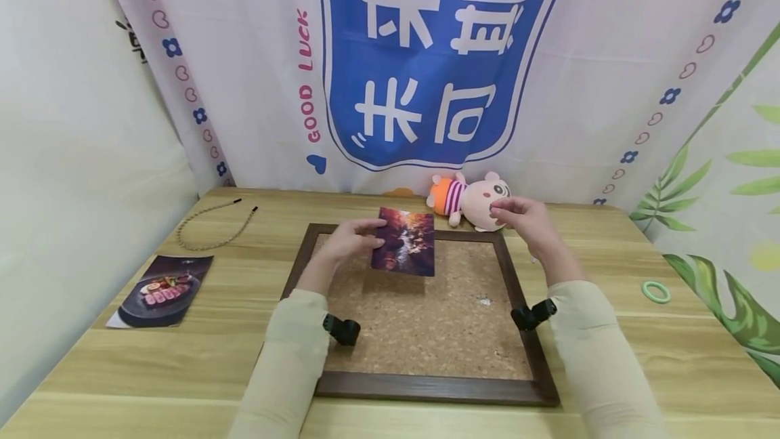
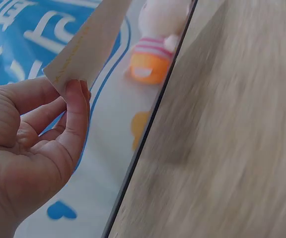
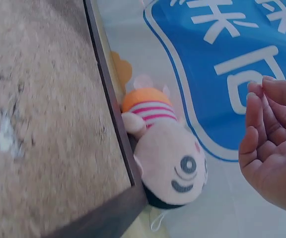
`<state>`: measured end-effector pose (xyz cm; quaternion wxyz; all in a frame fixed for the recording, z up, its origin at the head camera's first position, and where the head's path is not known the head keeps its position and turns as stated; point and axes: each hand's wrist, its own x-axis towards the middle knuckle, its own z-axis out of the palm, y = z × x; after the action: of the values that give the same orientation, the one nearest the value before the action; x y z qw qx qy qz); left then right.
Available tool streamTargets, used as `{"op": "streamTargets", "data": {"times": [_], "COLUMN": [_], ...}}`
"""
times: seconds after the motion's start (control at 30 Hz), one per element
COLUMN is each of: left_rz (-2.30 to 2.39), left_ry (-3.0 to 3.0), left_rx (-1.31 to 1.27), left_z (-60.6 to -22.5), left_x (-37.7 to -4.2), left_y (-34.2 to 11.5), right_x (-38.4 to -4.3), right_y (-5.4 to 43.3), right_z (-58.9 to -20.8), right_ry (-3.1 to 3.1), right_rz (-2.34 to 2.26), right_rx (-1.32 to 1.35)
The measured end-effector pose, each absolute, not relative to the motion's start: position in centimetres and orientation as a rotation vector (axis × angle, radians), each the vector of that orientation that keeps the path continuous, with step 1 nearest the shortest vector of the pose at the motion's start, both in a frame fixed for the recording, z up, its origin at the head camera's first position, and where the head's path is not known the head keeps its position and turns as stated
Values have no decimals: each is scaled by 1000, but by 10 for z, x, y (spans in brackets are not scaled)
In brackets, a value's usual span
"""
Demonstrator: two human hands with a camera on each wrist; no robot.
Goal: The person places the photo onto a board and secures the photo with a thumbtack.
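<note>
My left hand [image 1: 351,241] pinches the left edge of a photo card [image 1: 403,242] with a dark forest-stream picture. The card is held above a cork board [image 1: 426,330] in a dark brown frame. Its pale back [image 2: 86,49], with faint yellow lettering, faces the left wrist camera. Over the board's far right corner, my right hand [image 1: 525,219] is raised, thumb and index fingertips together. Whether something tiny sits between them cannot be made out. Behind it lies a plush doll [image 1: 475,203] with orange shorts and a striped top.
A second photo card [image 1: 163,291] showing a plate of food lies at the left, near a braided cord [image 1: 210,247] with black tips. On the right is a green ring [image 1: 655,292]. A small whitish patch [image 1: 484,301] shows on the cork. A printed curtain [image 1: 256,87] hangs behind the table.
</note>
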<state>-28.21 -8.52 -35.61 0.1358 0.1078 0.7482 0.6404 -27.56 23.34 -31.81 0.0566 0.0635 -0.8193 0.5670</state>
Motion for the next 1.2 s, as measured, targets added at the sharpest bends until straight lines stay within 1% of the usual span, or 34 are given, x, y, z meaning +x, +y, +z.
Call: {"op": "streamTargets", "data": {"times": [0.17,0.33,0.47,0.63,0.7,0.73,0.83,0.87,1.0,1.07,1.1,1.2], "left_rz": [1892,1920,1896,1892,1942,1940,1988,1981,1889,1774,1776,1676], "left_ry": [2133,2114,2145,2111,2095,2121,2113,2116,2201,2305,2343,2432], "left_rx": [305,277,288,225,247,250,333,347,292,237,295,314], "left_z": [-361,-369,-375,-377,-404,-408,-455,-465,-461,-440,-443,-426], "left_x": [-283,-282,-280,-272,-288,-288,-320,-327,-321,-304,-304,-290], "left_y": [-59,-29,-8,11,19,23,35,38,44,46,46,46], "right_x": [-283,-288,-291,-294,-296,-297,-298,-298,-297,-297,-297,-298], "right_y": [220,215,217,219,220,220,220,219,218,217,217,218], "right_z": [-318,-327,-336,-348,-354,-357,-363,-364,-368,-371,-372,-377], "right_ry": [-2489,-2441,-2439,-2468,-2457,-2449,-2424,-2421,-2440,-2446,-2451,-2452], "right_rz": [1735,1806,1811,1776,1803,1822,1853,1859,1833,1816,1806,1789], "right_rx": [194,189,124,36,20,6,4,7,20,18,14,11]}}
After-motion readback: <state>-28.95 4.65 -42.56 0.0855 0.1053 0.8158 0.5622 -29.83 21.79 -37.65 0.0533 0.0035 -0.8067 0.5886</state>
